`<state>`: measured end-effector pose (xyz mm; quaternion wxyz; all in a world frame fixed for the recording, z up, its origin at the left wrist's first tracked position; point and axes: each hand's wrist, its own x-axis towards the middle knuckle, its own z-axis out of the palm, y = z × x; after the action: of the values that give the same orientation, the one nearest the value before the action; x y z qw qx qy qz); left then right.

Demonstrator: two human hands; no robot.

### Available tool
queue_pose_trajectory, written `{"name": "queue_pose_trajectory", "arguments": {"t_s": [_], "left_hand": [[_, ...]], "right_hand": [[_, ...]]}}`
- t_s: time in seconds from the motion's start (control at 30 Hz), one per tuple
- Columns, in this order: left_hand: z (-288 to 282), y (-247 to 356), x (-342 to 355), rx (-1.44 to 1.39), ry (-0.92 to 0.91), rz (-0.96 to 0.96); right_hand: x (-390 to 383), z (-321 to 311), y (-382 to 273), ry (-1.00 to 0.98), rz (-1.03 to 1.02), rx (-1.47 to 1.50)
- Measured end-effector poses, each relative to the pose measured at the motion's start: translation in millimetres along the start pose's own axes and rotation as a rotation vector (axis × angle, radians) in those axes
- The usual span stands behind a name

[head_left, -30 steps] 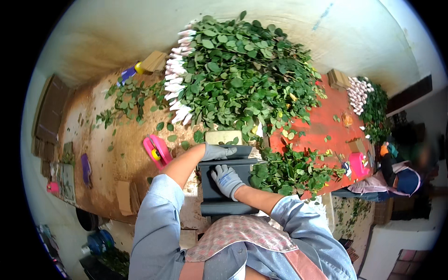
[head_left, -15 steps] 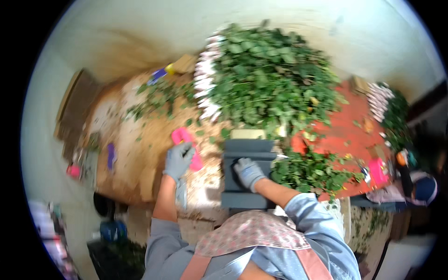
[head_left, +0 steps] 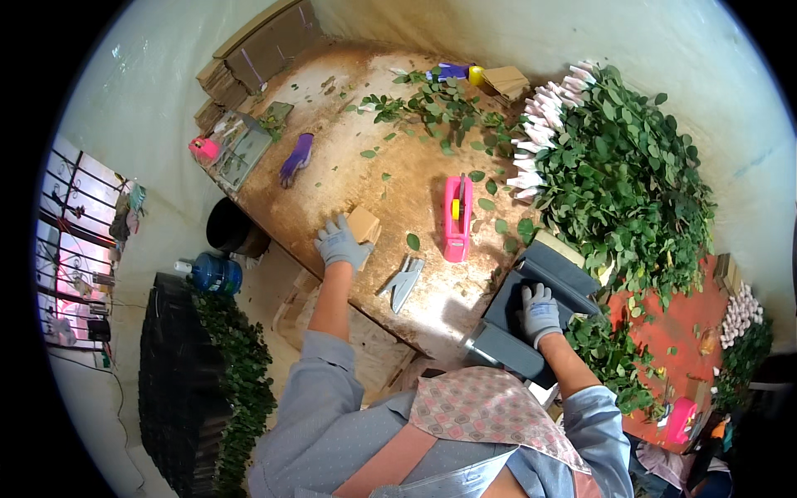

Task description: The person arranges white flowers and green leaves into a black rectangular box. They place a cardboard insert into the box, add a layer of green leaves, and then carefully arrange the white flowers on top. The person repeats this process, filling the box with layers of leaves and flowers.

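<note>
My left hand, in a grey glove, reaches over the table's near edge with fingers spread. It is at the left side of a small stack of cut cardboard pieces, its thumb side against them; I cannot tell whether it grips one. My gloved right hand lies with fingers extended on a dark grey, trough-shaped stand, holding nothing visible. Between the hands, a grey plier stapler lies on the table. Beyond it sits a pink tape dispenser with a yellow core.
A large heap of leafy stems with white-pink wrapped ends fills the back right. Loose leaves and a purple glove lie on the wooden table. Cardboard leans far left. More foliage covers the red surface at right.
The view has turned toward the left. My left hand has moved away from the tape dispenser to the cardboard pieces, and its fingers have spread. My right hand stays on the stand.
</note>
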<state>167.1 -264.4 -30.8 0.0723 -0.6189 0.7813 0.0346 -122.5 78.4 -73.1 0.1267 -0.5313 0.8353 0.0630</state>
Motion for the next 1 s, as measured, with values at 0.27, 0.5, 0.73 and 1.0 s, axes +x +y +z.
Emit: {"name": "queue_pose_trajectory", "arguments": {"t_s": [0.27, 0.5, 0.73, 1.0], "left_hand": [[39.1, -25.8, 7.1, -0.122, -0.039, -0.050], [19.9, -50.4, -2.0, -0.382, 0.163, -0.061], [11.3, -74.6, 14.3, -0.541, 0.244, -0.033], [-3.1, -49.4, 8.1, -0.628, 0.197, 0.021]], "right_hand": [[1.7, 0.7, 0.2, 0.005, -0.019, 0.023], [-0.4, -1.1, -3.4, 0.024, -0.037, 0.049], [-0.8, -1.3, -2.2, 0.016, -0.047, 0.051], [-0.1, 1.9, 1.5, 0.016, -0.032, 0.046]]}}
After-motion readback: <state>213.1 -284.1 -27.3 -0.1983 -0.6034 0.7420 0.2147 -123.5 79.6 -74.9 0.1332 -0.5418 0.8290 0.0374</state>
